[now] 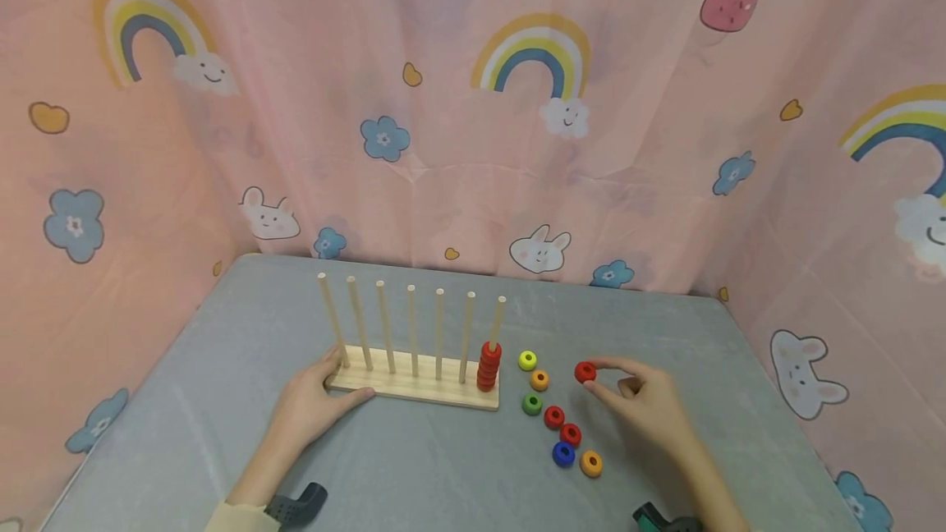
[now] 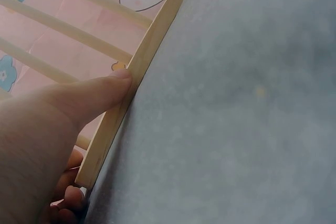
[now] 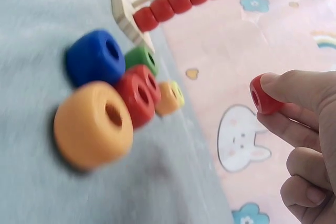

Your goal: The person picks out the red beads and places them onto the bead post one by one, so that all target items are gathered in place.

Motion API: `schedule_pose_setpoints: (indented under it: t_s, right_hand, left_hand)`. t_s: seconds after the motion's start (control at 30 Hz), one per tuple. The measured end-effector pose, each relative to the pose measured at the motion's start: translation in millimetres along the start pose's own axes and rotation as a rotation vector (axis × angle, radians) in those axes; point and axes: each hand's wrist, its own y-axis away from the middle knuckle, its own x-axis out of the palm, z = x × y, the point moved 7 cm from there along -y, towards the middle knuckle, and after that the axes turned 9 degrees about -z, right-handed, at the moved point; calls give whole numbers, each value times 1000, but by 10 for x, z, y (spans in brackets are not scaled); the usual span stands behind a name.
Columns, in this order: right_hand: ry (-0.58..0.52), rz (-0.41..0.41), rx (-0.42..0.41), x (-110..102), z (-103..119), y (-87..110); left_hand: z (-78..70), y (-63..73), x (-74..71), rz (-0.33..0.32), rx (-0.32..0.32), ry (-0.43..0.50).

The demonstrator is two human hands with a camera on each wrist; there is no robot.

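Note:
My right hand [image 1: 650, 405] pinches a red bead [image 3: 265, 95] between thumb and fingertips, to the right of the loose beads. The wooden peg rack [image 1: 436, 391] stands on the table with a row of upright pegs. Its rightmost peg carries a stack of several red beads [image 1: 489, 368]; the other pegs are bare. At the rack's left end, my left hand [image 1: 306, 401] grips the base, thumb [image 2: 107, 93] along the front edge and fingers round the end, partly hidden behind it in the left wrist view.
Loose beads lie right of the rack: yellow [image 1: 527, 360], orange [image 1: 539, 381], green [image 1: 532, 404], two red [image 1: 554, 417], blue [image 1: 563, 455] and another orange [image 1: 591, 465]. A grey cloth [image 1: 414, 474] covers the table. Pink printed curtains [image 1: 443, 187] enclose the back and sides.

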Motion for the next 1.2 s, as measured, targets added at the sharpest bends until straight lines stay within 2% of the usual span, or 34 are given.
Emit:
schedule_pose_setpoints:
  t_s: [0.33,0.57,0.87,1.2]
  right_hand:
    - [-75,40,-23,246,325,-146]
    - [-110,22,-139,352,525,-222]
    - [-145,26,-188,441,711,-268]
    - [-197,4,-319,458,942,-320]
  left_hand:
    - [-7,7,-5,2,5,4]
    - [10,3,4,7,-4,4]
    - [-5,10,-1,2,-7,4]
    - [-16,14,-15,-3,1,10]
